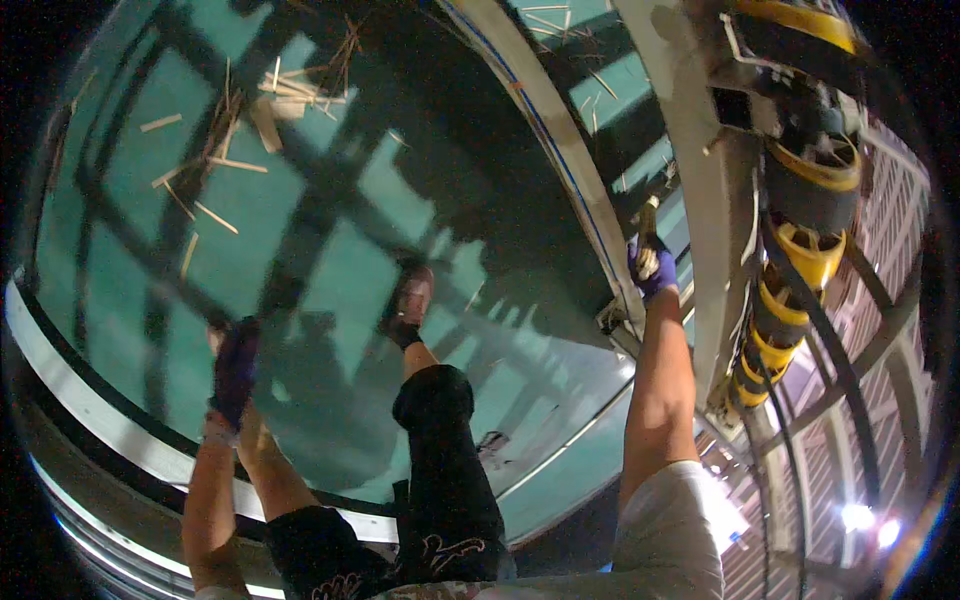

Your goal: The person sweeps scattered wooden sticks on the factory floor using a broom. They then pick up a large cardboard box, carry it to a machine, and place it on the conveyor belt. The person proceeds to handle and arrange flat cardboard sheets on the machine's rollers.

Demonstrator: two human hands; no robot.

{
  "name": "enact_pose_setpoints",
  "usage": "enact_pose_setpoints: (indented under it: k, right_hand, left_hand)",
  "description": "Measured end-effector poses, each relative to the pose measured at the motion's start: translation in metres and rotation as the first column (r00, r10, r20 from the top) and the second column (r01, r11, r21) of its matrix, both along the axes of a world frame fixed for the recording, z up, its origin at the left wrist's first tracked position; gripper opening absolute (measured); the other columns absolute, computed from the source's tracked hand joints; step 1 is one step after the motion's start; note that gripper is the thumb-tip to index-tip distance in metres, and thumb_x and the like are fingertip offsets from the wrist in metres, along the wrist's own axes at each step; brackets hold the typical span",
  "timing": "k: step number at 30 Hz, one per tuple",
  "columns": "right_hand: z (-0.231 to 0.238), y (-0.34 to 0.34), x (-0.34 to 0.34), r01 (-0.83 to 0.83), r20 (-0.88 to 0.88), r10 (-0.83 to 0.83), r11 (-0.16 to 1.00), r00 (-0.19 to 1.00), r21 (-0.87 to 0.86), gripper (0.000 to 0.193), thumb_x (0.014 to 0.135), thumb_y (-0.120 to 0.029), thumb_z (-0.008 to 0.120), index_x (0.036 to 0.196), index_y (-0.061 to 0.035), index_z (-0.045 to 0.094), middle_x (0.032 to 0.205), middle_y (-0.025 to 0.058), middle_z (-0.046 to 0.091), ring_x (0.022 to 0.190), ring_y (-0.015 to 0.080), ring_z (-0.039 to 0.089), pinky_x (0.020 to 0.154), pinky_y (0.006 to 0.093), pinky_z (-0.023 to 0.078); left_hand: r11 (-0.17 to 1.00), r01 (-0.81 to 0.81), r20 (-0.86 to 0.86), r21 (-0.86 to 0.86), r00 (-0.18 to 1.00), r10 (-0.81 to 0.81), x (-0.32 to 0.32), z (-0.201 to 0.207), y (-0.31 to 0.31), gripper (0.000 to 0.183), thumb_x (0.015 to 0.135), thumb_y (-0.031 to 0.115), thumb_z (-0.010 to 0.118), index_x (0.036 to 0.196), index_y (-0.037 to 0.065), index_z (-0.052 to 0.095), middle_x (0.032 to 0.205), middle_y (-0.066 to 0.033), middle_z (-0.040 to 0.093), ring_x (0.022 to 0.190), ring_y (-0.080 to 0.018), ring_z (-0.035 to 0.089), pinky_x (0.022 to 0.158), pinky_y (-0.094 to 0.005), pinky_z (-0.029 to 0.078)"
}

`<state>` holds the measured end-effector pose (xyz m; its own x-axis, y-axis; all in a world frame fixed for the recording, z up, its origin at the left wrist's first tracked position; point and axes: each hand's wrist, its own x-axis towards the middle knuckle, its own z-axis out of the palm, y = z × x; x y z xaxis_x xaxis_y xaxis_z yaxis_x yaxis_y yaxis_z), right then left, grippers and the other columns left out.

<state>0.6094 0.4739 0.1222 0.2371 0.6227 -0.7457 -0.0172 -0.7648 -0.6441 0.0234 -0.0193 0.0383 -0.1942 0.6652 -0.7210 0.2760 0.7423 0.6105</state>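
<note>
My right hand [655, 277], in a purple glove, reaches forward beside a pale beam [700, 170]. Its fingers are closed round a short, pale, wood-like piece [648, 262], whose kind I cannot make out. My left hand [237, 365], in a dark purple glove, hangs low over the green floor [340, 370]. Deep shadow hides its fingers, and no held thing shows there. Thin wooden sticks [238, 165] lie scattered on the floor ahead and to the left, with broader wood scraps [268, 122] among them.
A pale curved rail [560, 140] with a blue cable along it runs beside my right arm. Black and yellow rollers [812, 165] line the right side, near metal bars. A white ledge [110, 420] bounds the floor at the left. More sticks [590, 95] lie beyond the rail.
</note>
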Motion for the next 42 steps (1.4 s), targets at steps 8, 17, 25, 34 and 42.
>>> enact_pose_setpoints:
  k: [8, 17, 25, 34, 42]
  right_hand:
    - [0.005, 0.046, -0.14, -0.33, -0.066, 0.324, 0.923, 0.944, -0.195, 0.03, 0.085, -0.039, 0.058, 0.088, -0.0095, 0.055, 0.062, 0.005, 0.055, 0.049, 0.0156, 0.054, 0.043, 0.0256, 0.043]
    - [0.061, 0.072, -0.114, -0.449, 0.005, 0.454, 0.884, 0.891, -0.127, 0.03, 0.088, -0.036, 0.055, 0.099, -0.008, 0.056, 0.069, 0.0086, 0.06, 0.047, 0.0185, 0.058, 0.042, 0.0279, 0.049]
    - [-0.106, 0.2, -0.105, -0.808, 0.178, 0.79, 0.556, 0.587, 0.197, 0.021, 0.085, -0.034, 0.06, 0.093, -0.0152, 0.06, 0.071, -0.0016, 0.053, 0.06, 0.0099, 0.053, 0.05, 0.0276, 0.044]
    - [0.026, 0.086, -0.151, -0.747, -0.021, 0.747, 0.663, 0.664, -0.041, 0.04, 0.084, -0.024, 0.058, 0.116, -0.0052, 0.044, 0.068, 0.0102, 0.056, 0.048, 0.0196, 0.056, 0.042, 0.0314, 0.049]
    - [-0.109, 0.115, -0.002, -0.34, 0.044, 0.338, 0.936, 0.94, 0.091, 0.025, 0.085, -0.029, 0.06, 0.101, -0.0106, 0.053, 0.078, 0.0079, 0.058, 0.067, 0.0214, 0.059, 0.059, 0.0343, 0.054]
  left_hand:
    - [0.889, -0.458, 0.243, -0.009, 0.861, 0.446, 0.272, 0.001, 0.008, 0.032, 0.092, 0.017, 0.046, 0.121, 0.006, 0.051, 0.118, -0.0134, 0.056, 0.109, -0.0236, 0.052, 0.097, -0.0366, 0.037]
    - [0.871, -0.492, 0.158, 0.005, 0.86, 0.485, 0.221, -0.044, 0.009, 0.032, 0.094, 0.017, 0.043, 0.122, 0.004, 0.05, 0.125, -0.0109, 0.049, 0.116, -0.024, 0.046, 0.098, -0.0348, 0.036]
    - [0.942, -0.331, -0.13, 0.058, 0.933, 0.335, 0.192, -0.073, -0.03, 0.03, 0.092, 0.015, 0.05, 0.119, 0.001, 0.054, 0.119, -0.0121, 0.056, 0.112, -0.0219, 0.052, 0.097, -0.0325, 0.039]
    - [0.837, 0.537, -0.674, -0.108, 0.579, -0.459, 0.166, -0.173, -0.109, 0.039, 0.095, 0.016, 0.043, 0.13, 0.002, 0.043, 0.132, -0.0153, 0.046, 0.122, -0.0245, 0.044, 0.102, -0.0344, 0.033]
    - [0.732, -0.64, 0.05, -0.234, 0.744, 0.666, 0.107, -0.243, -0.185, 0.038, 0.094, 0.02, 0.042, 0.128, 0.002, 0.046, 0.131, -0.0131, 0.047, 0.12, -0.0238, 0.045, 0.103, -0.0344, 0.034]
